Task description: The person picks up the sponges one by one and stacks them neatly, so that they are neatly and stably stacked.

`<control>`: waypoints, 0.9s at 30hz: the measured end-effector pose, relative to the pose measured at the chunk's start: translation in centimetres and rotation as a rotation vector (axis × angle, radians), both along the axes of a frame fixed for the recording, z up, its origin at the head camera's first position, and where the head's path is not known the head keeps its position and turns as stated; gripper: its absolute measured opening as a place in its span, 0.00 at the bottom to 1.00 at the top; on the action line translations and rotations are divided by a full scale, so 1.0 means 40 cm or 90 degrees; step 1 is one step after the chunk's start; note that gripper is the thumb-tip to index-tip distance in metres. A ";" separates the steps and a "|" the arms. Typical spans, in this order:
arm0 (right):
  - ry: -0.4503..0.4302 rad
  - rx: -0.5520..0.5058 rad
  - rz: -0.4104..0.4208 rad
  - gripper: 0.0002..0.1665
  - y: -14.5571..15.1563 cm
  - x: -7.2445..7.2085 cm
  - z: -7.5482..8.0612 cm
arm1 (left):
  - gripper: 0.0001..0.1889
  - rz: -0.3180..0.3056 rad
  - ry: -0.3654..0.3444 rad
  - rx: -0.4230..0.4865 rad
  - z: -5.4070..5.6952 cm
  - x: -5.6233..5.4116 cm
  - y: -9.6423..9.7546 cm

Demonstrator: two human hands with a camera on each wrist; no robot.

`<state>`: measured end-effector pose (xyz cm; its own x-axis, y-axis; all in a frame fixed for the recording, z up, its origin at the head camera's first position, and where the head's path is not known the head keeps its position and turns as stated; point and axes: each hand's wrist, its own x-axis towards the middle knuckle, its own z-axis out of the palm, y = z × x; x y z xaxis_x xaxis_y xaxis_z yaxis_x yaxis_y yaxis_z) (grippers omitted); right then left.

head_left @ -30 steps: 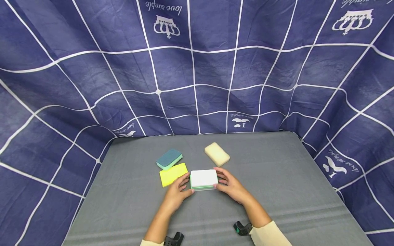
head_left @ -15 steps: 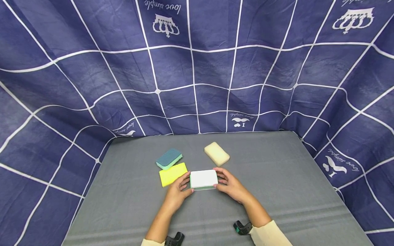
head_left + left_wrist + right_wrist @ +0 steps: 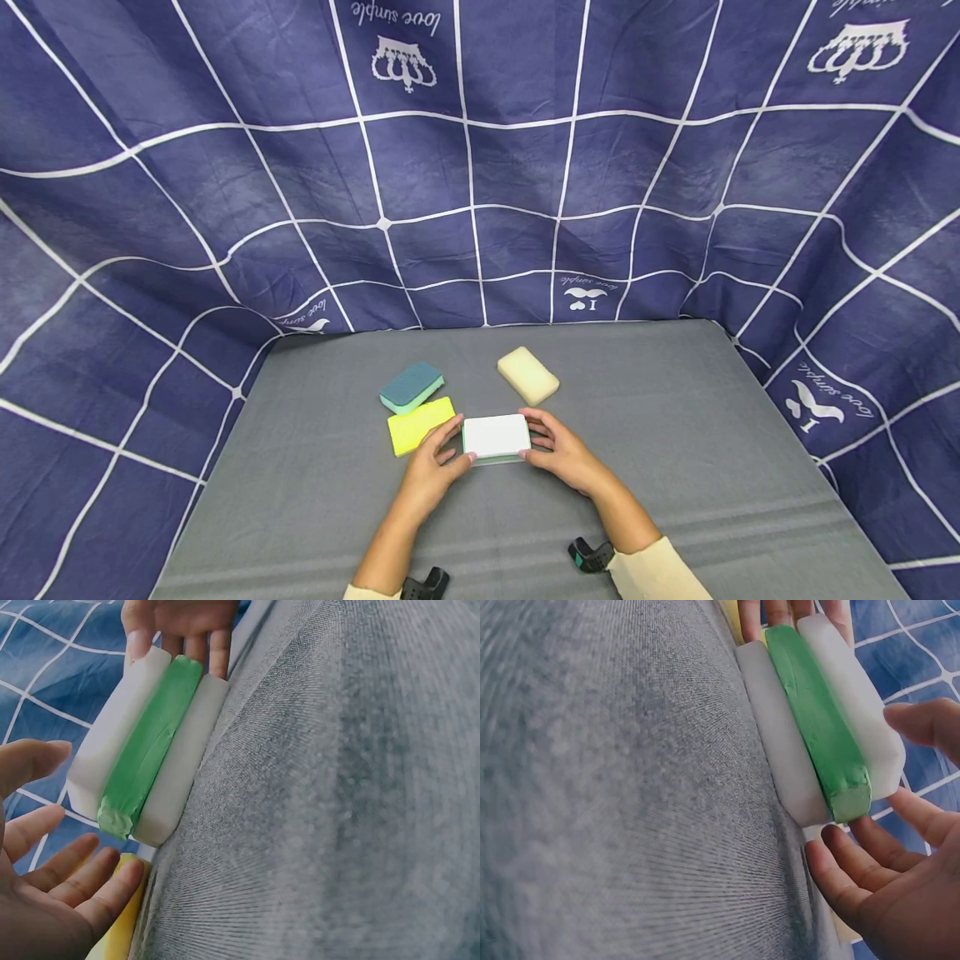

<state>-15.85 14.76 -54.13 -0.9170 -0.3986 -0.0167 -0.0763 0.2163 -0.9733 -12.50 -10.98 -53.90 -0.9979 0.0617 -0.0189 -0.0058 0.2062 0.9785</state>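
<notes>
Two white sponge-like blocks, the upper white block point(image 3: 496, 436) and the lower white block point(image 3: 184, 761), lie flat with a wrinkle-sided green block point(image 3: 150, 742) between them. At the left end of this stack is my left hand point(image 3: 431, 471), its relaxed fingers spread and a small gap showing in the left wrist view. My right hand point(image 3: 566, 454) stands around the right end, thumb near the upper white block and fingertips close to the lower layers. Whether these fingertips press on the stack I cannot tell.
A yellow sponge point(image 3: 412, 431) lies just beyond the left hand, touching or nearly touching a teal and green scouring sponge point(image 3: 412, 387). Farther back sits a cream sponge point(image 3: 528, 376). Everything rests on a grey cloth-covered table point(image 3: 637, 367), with a blue checked curtain point(image 3: 517, 167) behind.
The upper white block has shifted slightly left and sits more squarely over the green one. My left thumb has moved a little up beside the stack; the right hand is nearly still.
</notes>
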 end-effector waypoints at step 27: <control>-0.006 0.003 -0.024 0.34 -0.010 0.004 -0.006 | 0.26 0.022 -0.024 0.045 -0.016 0.002 0.004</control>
